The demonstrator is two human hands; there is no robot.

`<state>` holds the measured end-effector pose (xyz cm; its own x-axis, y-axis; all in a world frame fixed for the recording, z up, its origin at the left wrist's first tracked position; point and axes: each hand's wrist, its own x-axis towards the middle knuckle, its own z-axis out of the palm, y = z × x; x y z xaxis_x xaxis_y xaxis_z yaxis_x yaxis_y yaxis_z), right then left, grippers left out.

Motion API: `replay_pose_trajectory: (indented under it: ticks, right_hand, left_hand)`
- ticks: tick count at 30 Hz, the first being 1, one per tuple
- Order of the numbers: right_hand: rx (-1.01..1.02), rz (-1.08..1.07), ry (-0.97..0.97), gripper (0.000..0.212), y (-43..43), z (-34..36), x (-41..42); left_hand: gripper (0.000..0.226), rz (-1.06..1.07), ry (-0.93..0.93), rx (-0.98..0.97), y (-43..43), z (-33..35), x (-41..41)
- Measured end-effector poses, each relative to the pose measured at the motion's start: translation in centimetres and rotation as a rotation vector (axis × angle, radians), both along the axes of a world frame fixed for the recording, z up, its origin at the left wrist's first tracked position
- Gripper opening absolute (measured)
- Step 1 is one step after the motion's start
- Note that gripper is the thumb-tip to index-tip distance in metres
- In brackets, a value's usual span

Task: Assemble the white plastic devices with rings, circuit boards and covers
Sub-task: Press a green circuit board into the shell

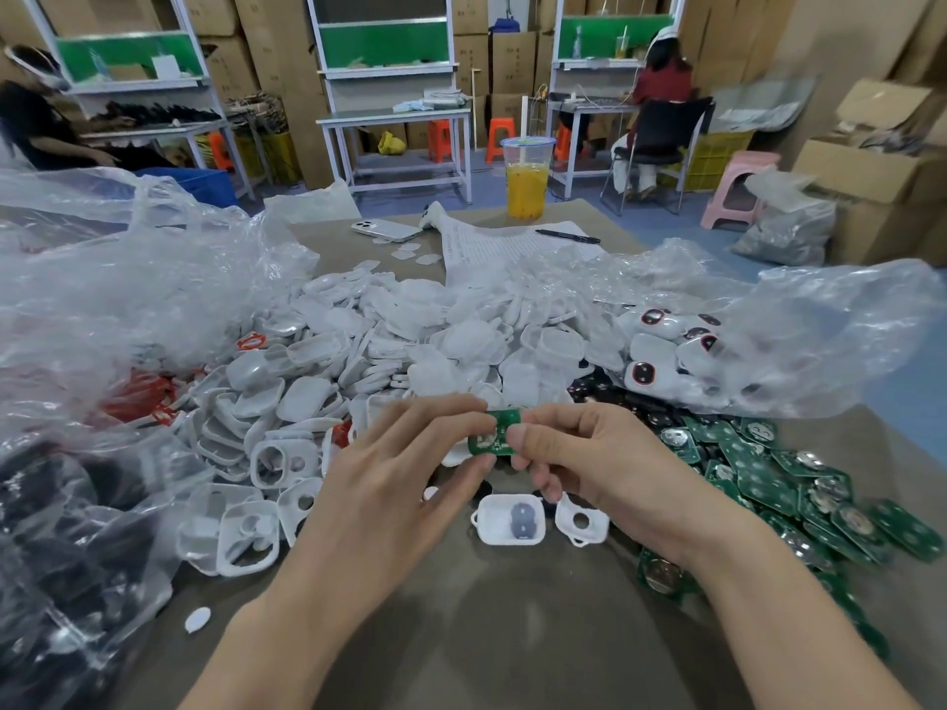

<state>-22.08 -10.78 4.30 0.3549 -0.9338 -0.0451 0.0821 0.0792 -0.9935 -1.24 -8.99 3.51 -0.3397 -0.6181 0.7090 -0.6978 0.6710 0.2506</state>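
Nothing here reads clearly. The paper sheet (505, 247) under the pen carries rows of fine print, too small to make out. Cardboard boxes (514, 58) at the back wall show dark stamped marks, blurred. Red-and-white tags (252, 342) among the shells bear markings, illegible.

- A grey-brown table (512, 632) carries everything
- White plastic shells (410, 351) heaped across its middle
- Green circuit boards (799, 494) piled at the right edge
- One open white housing (508, 520) lies alone near the front, a grey pad inside
- Clear plastic bags (128, 299) sprawl left and right
- Far side: a phone (385, 229), a printed sheet (512, 246) with a black pen (568, 236), a cup of what seems orange drink (527, 177)
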Motion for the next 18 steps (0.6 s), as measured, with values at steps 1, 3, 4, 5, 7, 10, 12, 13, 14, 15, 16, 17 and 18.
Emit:
replay_pose_trajectory:
  ticks: [1, 3, 4, 5, 7, 10, 12, 13, 14, 15, 16, 17, 18]
  right_hand:
    - [-0.009, -0.016, 0.008, 0.021, 0.0, 0.1, 0.1]
    - [-0.131, -0.131, 0.153, 0.018, 0.2, 0.2, 0.2]
    - [-0.245, -0.229, 0.317, 0.019, 0.5, 0.2, 0.1]
    - [-0.364, -0.313, 0.477, 0.02, 0.8, 0.2, 0.0]
    - [-0.503, -0.347, 0.589, 0.019, 1.7, 0.3, -0.4]
    - [-0.56, -0.219, 0.668, 0.029, 2.5, 0.0, -1.8]
    - [-0.583, -0.13, 0.78, 0.045, 2.6, -0.3, -2.7]
    - [-0.588, -0.095, 0.824, 0.05, 2.6, -0.4, -3.0]
    - [-0.592, -0.066, 0.864, 0.052, 2.5, -0.6, -3.2]
    - [-0.583, -0.045, 0.894, 0.052, 2.4, -0.6, -3.2]
    - [-0.576, -0.025, 0.92, 0.052, 2.3, -0.7, -3.1]
    - [-0.575, -0.005, 0.942, 0.053, 2.3, -0.8, -3.1]
    - [-0.582, 0.012, 0.961, 0.054, 2.2, -0.9, -3.0]
  left_hand:
    - [0.02, 0.013, -0.002, 0.001, 0.0, -0.1, 0.1]
    - [0.017, 0.032, 0.014, 0.028, 0.0, -0.2, 0.1]
    - [0.016, 0.037, 0.013, 0.05, 0.2, -0.3, 0.2]
    - [0.015, 0.042, -0.005, 0.073, 0.4, -0.4, 0.3]
    - [0.019, 0.036, -0.083, 0.116, 0.8, -0.9, 0.6]
    - [0.022, -0.038, -0.119, 0.218, 1.4, -1.5, 1.1]
    - [0.021, -0.074, -0.101, 0.258, 1.6, -1.6, 1.3]
    - [0.021, -0.085, -0.1, 0.275, 1.7, -1.7, 1.4]
    - [0.021, -0.092, -0.099, 0.292, 1.7, -1.7, 1.4]
    - [0.021, -0.1, -0.097, 0.31, 1.6, -1.7, 1.4]
    - [0.021, -0.108, -0.097, 0.325, 1.6, -1.7, 1.4]
    - [0.021, -0.117, -0.1, 0.333, 1.6, -1.7, 1.3]
    - [0.021, -0.125, -0.105, 0.332, 1.5, -1.7, 1.2]
